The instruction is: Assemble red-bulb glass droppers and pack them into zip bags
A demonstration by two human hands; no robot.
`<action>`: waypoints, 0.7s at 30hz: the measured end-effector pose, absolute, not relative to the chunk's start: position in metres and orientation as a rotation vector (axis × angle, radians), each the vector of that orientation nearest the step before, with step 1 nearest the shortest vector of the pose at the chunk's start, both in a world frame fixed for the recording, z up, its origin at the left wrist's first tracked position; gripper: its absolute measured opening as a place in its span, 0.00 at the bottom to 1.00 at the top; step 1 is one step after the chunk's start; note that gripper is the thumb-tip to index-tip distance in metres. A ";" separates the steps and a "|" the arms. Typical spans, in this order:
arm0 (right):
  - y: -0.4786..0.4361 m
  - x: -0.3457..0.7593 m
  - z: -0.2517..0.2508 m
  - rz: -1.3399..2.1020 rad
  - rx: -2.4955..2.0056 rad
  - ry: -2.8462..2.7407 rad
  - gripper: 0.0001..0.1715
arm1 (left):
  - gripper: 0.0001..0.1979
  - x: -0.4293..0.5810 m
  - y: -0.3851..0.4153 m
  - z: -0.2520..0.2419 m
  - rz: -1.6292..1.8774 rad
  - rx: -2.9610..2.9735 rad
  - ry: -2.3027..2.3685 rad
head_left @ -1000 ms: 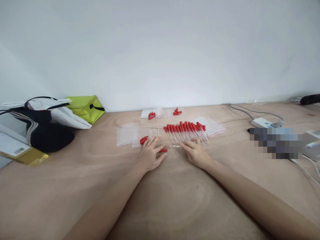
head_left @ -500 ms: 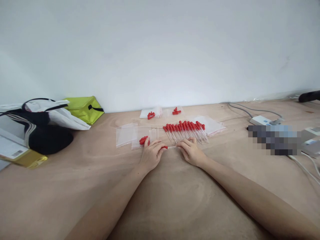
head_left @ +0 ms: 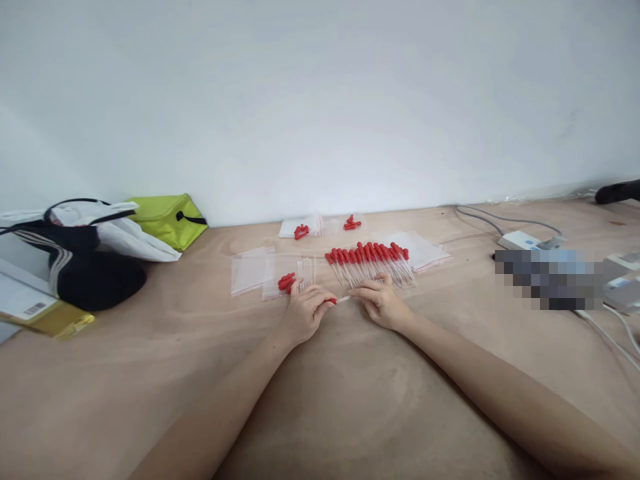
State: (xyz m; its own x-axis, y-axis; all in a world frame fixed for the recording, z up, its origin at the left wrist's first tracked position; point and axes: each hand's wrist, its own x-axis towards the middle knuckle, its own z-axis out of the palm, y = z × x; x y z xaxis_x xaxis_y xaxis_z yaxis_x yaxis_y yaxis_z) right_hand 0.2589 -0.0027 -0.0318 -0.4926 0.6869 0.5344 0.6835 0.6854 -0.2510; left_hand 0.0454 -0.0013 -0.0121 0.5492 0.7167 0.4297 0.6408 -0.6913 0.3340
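My left hand (head_left: 306, 313) is closed on a red rubber bulb (head_left: 332, 301), its tip showing past the fingers. My right hand (head_left: 379, 303) pinches a thin clear dropper tube (head_left: 343, 299), whose end meets the bulb between the hands. How deep the tube sits in the bulb I cannot tell. Just beyond my right hand lies a row of droppers (head_left: 370, 253) with red bulbs and clear stems. Loose red bulbs (head_left: 286, 282) and several bare clear tubes (head_left: 307, 270) lie on a plastic bag beyond my left hand.
Clear zip bags (head_left: 253, 270) lie left of the tubes, with more bags (head_left: 420, 250) behind the droppers. Further red bulbs (head_left: 301, 231) rest by the wall. A black cap (head_left: 100, 273) and green bag (head_left: 167, 220) stand left; a power strip (head_left: 523, 241) and cables are right.
My hands have come slightly closer together, and less of the tube shows between them. The bulb and tube now tilt a little, the bulb end lower.
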 end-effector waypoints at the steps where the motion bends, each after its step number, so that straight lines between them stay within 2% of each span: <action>1: -0.002 0.259 -0.032 -0.002 -1.044 -2.288 0.18 | 0.12 0.045 -0.001 -0.012 0.822 2.642 1.160; 12: -0.010 0.255 -0.023 -0.111 -1.114 -2.341 0.21 | 0.10 0.043 -0.001 -0.014 0.837 2.670 1.142; 18: -0.015 0.250 -0.022 -0.061 -1.090 -2.323 0.14 | 0.09 0.044 -0.003 -0.012 0.831 2.693 1.114; 21: -0.019 0.245 -0.023 0.011 -1.110 -2.274 0.13 | 0.09 0.044 -0.005 -0.012 0.847 2.707 1.096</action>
State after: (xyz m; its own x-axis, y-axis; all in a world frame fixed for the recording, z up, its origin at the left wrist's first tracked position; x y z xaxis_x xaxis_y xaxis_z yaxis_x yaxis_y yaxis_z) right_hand 0.2449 -0.0186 -0.0230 -0.4690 0.7196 0.5121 0.7145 0.6500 -0.2588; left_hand 0.0441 -0.0045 -0.0118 0.5858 0.6683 0.4585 0.6121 -0.7356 0.2902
